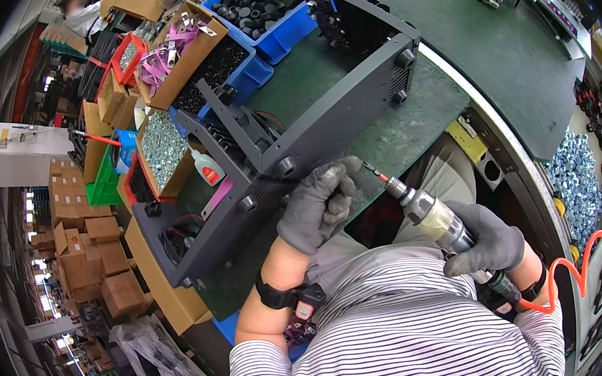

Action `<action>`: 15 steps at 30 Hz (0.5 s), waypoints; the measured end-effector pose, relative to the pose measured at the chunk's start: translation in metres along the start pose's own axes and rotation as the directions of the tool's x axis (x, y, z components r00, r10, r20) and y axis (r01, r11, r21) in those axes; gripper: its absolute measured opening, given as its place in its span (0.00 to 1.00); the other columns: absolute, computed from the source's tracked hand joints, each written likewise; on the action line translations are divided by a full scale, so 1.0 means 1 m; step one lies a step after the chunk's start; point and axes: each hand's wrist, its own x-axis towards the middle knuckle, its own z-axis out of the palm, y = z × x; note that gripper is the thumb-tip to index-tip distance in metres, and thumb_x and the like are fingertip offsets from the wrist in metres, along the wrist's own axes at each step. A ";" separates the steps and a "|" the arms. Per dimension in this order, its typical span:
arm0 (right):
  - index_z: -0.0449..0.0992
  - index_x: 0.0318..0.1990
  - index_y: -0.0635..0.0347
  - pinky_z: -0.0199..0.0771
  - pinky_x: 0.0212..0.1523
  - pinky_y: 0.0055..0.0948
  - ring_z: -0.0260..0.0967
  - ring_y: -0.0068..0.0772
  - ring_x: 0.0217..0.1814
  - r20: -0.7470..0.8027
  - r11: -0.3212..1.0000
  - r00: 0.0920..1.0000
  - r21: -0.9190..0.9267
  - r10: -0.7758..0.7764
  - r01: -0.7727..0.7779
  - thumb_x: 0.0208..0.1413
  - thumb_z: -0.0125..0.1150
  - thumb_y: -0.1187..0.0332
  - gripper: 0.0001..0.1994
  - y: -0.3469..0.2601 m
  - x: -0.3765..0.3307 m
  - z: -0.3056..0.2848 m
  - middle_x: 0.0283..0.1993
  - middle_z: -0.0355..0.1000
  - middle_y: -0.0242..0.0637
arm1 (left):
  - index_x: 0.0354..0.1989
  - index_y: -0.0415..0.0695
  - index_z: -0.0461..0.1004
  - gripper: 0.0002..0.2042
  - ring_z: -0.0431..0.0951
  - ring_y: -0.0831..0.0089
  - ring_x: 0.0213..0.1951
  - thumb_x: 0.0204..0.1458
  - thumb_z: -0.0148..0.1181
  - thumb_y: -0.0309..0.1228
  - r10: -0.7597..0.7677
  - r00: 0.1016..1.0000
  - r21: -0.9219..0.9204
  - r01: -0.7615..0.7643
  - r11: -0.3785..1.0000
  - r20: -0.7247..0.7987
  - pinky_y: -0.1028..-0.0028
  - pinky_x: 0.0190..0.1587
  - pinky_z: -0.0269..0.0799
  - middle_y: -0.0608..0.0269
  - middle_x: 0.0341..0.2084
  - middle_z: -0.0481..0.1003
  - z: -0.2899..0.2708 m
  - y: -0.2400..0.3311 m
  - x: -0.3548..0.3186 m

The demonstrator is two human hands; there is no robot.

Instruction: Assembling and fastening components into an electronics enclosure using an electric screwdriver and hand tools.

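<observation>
My right hand (pixel 488 238), in a dark grey glove, is wrapped round an air screwdriver (pixel 432 217) with an orange coiled hose. Its bit points up and left. Close to the bit tip is my gloved left hand (pixel 318 207), fingers curled and thumb near forefinger; what they pinch, if anything, is too small to make out. Just beyond that hand, a dark grey metal housing (pixel 340 103) lies on its side with round black feet along its near face. A second similar housing (pixel 214 234) is left of it, close to my left wrist.
Blue bins of black round parts (pixel 260 5) and small black pieces (pixel 219 72) stand at the back. Left of them are boxes of purple-wrapped parts (pixel 169 51) and silver screws (pixel 163 147), plus a white-and-red bottle (pixel 207 167). Silver hardware (pixel 578 184) is heaped at right. A person (pixel 83 24) is far left.
</observation>
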 end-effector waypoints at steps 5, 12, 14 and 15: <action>0.66 0.63 0.62 0.70 0.49 0.28 0.69 0.26 0.44 0.030 0.998 0.998 -0.028 -0.053 0.054 0.38 0.81 0.66 0.41 -0.002 0.003 0.006 0.43 0.72 0.32 | 0.61 0.35 0.66 0.18 0.65 0.86 0.24 0.65 0.49 0.29 0.044 0.982 0.057 -0.034 0.998 -0.182 0.85 0.24 0.64 0.58 0.41 0.76 0.010 -0.004 0.000; 0.66 0.62 0.66 0.70 0.50 0.30 0.69 0.28 0.45 0.054 0.997 0.996 -0.014 -0.073 0.074 0.38 0.82 0.64 0.42 0.002 0.007 0.006 0.45 0.73 0.35 | 0.58 0.35 0.69 0.18 0.65 0.85 0.24 0.66 0.49 0.35 0.162 0.978 0.142 -0.143 0.979 -0.131 0.84 0.25 0.63 0.62 0.36 0.77 0.010 -0.007 -0.003; 0.66 0.62 0.66 0.70 0.50 0.30 0.69 0.29 0.45 0.068 0.996 0.994 -0.015 -0.085 0.087 0.38 0.82 0.63 0.42 0.003 0.009 0.006 0.45 0.73 0.36 | 0.55 0.35 0.70 0.19 0.64 0.85 0.23 0.67 0.49 0.39 0.153 0.985 0.119 -0.143 0.983 -0.076 0.84 0.23 0.60 0.65 0.31 0.77 0.010 -0.007 -0.003; 0.66 0.62 0.66 0.70 0.50 0.30 0.69 0.29 0.45 0.073 0.996 0.993 -0.016 -0.092 0.093 0.38 0.82 0.63 0.42 0.003 0.010 0.006 0.45 0.73 0.36 | 0.54 0.35 0.71 0.20 0.63 0.85 0.22 0.67 0.48 0.40 0.139 0.985 0.148 -0.123 0.981 -0.103 0.84 0.22 0.59 0.66 0.28 0.76 0.011 -0.007 -0.003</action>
